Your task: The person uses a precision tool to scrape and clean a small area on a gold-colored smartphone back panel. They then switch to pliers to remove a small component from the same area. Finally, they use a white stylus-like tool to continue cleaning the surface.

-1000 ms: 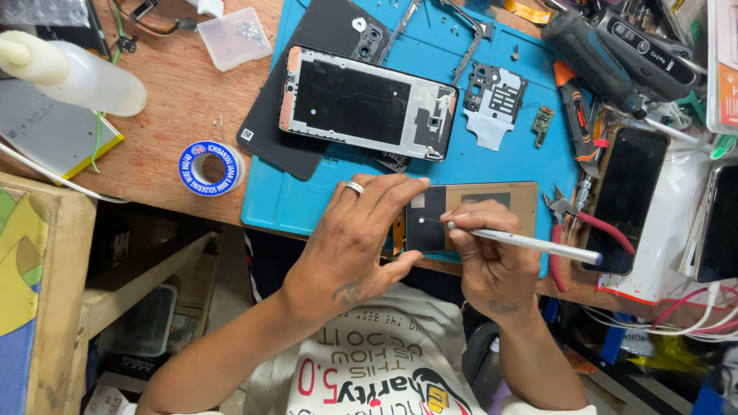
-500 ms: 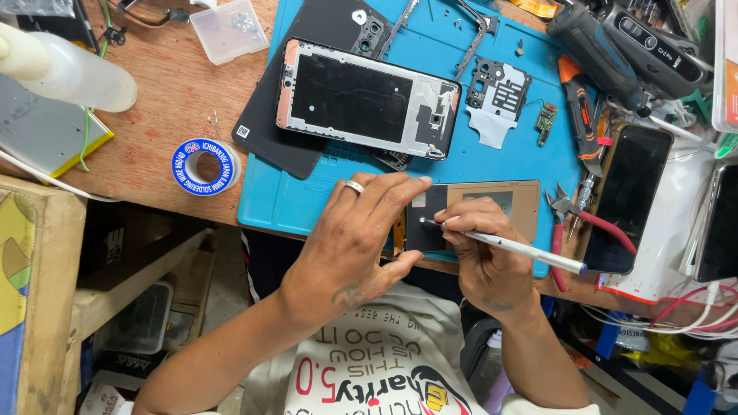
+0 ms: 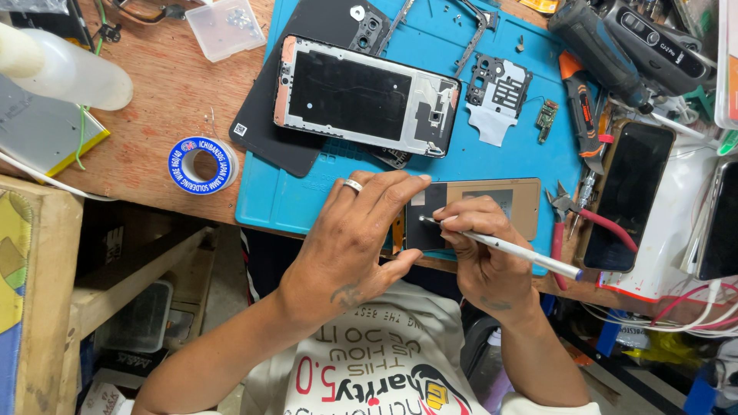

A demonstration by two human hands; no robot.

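**Two hands on a flat part at the near edge of the blue mat**

The right hand (image 3: 484, 257) is closed around a thin silver tool (image 3: 507, 247), held like a pen. The long axis of the tool runs from lower right to upper left; its tip points to the upper left and touches the dark end of the flat gold-brown part (image 3: 492, 204). Its blunt end sticks out to the right, past the hand.

The left hand (image 3: 354, 238) lies flat and narrow, fingers together, pressing on the left end of the same part. There is a ring on one finger.

The part lies on the blue mat (image 3: 284, 200), at the mat's near edge, with its long axis left to right, parallel to that edge.

Further up on the mat lies an opened phone frame (image 3: 361, 96), long axis also nearly left to right, a little tilted. Right of the mat rest red-handled pliers (image 3: 596, 219) and a dark phone (image 3: 626, 192). Left of the mat, on the wooden table (image 3: 138, 146), is a blue and white solder wire spool (image 3: 201, 165).
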